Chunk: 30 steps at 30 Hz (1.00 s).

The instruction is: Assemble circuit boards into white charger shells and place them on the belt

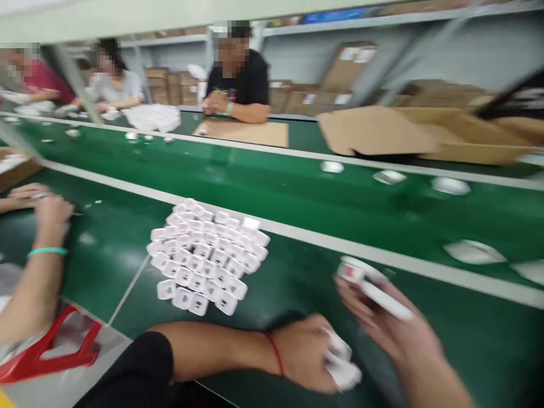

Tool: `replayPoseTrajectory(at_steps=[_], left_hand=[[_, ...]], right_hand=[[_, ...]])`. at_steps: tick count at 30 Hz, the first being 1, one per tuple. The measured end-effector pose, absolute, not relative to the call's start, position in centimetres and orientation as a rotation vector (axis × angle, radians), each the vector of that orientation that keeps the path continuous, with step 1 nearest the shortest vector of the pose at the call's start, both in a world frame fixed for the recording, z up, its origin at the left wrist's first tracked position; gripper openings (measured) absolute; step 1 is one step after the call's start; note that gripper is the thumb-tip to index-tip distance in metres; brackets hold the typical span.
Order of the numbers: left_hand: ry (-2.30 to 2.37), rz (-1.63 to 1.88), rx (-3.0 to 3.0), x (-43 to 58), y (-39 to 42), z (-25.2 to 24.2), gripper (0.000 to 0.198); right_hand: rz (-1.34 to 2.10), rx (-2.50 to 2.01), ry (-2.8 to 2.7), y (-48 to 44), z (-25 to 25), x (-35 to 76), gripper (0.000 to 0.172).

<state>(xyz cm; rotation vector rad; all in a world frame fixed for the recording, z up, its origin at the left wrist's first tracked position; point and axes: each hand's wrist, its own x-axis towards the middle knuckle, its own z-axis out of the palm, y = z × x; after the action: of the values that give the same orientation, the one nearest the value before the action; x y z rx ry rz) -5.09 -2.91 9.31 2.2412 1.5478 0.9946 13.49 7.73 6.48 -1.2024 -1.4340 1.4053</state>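
Note:
My left hand point(304, 351), with a red cord at the wrist, reaches across the front of the green bench. Its fingers are closed on white plastic pieces point(343, 362), smeared by motion. Just to the right, my right hand point(393, 323) is turned palm up and curled around a white plastic part point(389, 300) with a red mark near one end. Its exact kind cannot be made out. Left of my hands, many small white square plastic housings point(198, 263) lie grouped in rough rows on the bench.
Beyond a pale rail, a green conveyor belt point(272, 181) carries scattered white parts point(474, 252). At the left, a co-worker's hands point(46, 207) are near a red frame point(55, 345). Other people sit across the belt, beside an open cardboard box point(463, 136).

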Motion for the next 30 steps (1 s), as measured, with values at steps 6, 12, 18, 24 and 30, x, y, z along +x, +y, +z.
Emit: replayPoseTrajectory(at_steps=[6,12,18,24,30], left_hand=[[1.016,1.248,1.804,1.8,-3.8,2.9,0.006],[1.075,1.355,1.788,0.5,-4.0,5.6,0.024],[1.247,1.437,1.68,-0.6,-2.6,7.1,0.042],[1.273,1.457,1.768,-2.0,-1.4,7.3,0.041],[1.26,1.453,1.724,-2.0,-1.1,7.1,0.042]], right_hand=[[1.672,-0.828,-1.141,6.6,6.8,14.3,0.05],[1.642,-0.701,-1.161,5.9,6.7,15.6,0.044],[1.621,-0.686,-1.141,5.7,7.2,15.8,0.042],[1.527,-0.663,-1.131,5.2,7.6,15.8,0.044],[1.426,-0.604,-1.147,4.7,7.8,15.6,0.046]])
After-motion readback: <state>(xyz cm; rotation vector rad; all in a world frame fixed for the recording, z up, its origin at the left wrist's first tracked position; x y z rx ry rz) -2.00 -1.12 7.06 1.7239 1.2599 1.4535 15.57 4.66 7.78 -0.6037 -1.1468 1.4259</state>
